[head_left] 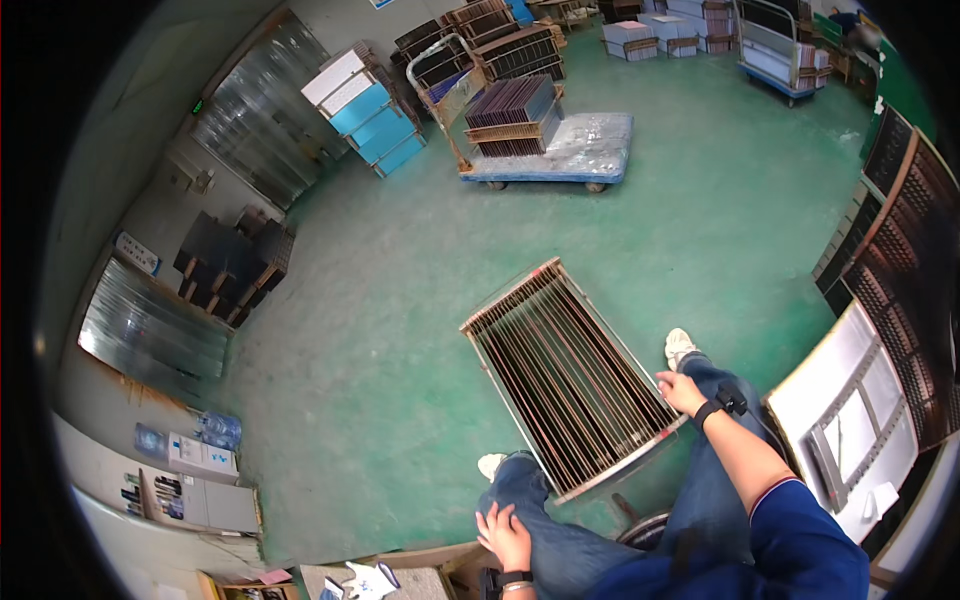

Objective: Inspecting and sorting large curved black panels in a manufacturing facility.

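On the floor in front of me lies a rectangular metal rack [472,346], filled with several thin upright sheets or panels [570,375] set in parallel rows. My left hand [505,537] rests on my left thigh with its fingers spread, holding nothing. Beside the rack's right side, over my right knee, is my right hand [682,393]. Its fingers are loosely apart and nothing shows in them; whether they touch the rack's edge I cannot tell. Each wrist wears a dark band.
A flat trolley [600,140] carries stacked dark panels [510,110] beyond the rack. Blue and white boxes [375,115] stand left of it. At right are a white board with a metal frame [850,420] and dark perforated racks [905,230]. White gloves [368,580] lie at lower left.
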The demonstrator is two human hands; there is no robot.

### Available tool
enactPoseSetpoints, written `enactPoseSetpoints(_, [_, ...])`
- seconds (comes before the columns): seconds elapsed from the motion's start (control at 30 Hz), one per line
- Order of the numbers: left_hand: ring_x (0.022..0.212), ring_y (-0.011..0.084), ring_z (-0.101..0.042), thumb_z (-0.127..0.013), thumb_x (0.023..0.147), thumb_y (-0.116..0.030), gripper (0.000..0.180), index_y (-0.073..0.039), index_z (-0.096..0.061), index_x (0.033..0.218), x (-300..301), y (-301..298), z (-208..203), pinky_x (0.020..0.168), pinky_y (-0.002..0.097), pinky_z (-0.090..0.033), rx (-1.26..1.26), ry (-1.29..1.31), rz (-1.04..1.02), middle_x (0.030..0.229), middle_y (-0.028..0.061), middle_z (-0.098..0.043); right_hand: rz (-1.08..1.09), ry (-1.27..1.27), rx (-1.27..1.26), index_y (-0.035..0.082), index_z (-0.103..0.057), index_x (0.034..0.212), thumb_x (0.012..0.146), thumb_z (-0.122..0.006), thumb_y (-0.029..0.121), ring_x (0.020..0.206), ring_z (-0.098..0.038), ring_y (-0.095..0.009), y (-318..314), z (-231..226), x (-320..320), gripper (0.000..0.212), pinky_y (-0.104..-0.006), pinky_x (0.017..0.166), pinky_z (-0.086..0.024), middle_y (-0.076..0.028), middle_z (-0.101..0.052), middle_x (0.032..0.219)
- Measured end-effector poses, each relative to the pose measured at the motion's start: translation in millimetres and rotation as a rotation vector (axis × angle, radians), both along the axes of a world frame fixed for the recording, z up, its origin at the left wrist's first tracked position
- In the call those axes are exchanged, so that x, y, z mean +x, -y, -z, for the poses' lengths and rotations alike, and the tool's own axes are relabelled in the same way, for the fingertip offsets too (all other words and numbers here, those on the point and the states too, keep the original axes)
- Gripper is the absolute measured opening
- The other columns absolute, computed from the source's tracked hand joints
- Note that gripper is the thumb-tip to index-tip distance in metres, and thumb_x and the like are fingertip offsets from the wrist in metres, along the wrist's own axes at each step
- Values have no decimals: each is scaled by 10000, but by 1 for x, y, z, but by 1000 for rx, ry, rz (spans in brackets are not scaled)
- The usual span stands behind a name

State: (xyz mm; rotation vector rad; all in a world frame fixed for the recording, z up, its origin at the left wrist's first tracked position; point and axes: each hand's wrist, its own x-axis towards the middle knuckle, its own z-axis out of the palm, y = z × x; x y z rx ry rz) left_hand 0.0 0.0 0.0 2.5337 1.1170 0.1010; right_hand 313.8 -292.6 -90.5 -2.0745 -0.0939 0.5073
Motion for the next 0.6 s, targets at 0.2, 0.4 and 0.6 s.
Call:
enactPoseSetpoints(0.2, [1319, 338, -273, -588, 772, -167, 149, -191, -680, 888, 25, 7, -14, 1035, 584, -165, 174, -70, -70, 1225, 4, -523, 54, 12, -207, 38, -546, 1193, 908, -496, 228, 1016, -578, -358, -50, 98, 38, 346, -393, 874, -448, -212, -607, 1085])
enactPoseSetpoints(0.4, [1243, 336, -394, -570, 760, -214, 172, -164, -649, 905, 43, 0, -15, 986, 568, -277, 331, -189, 78, 1181, 38, -566, -25, -185, 51, 63, -520, 1253, 939, -476, 333, 1102, -554, -268, -42, 158, 34, 416, -319, 949, -400, -182, -589, 1167])
enactPoseSetpoints(0.6, [1211, 343, -425, -574, 739, -205, 161, -167, -650, 875, 46, -2, -20, 972, 538, -300, 385, -216, 89, 1143, 25, -588, 42, 193, -93, 89, -576, 1176, 913, -498, 249, 900, -610, -377, -43, 138, 32, 318, -398, 805, -487, -224, -623, 990])
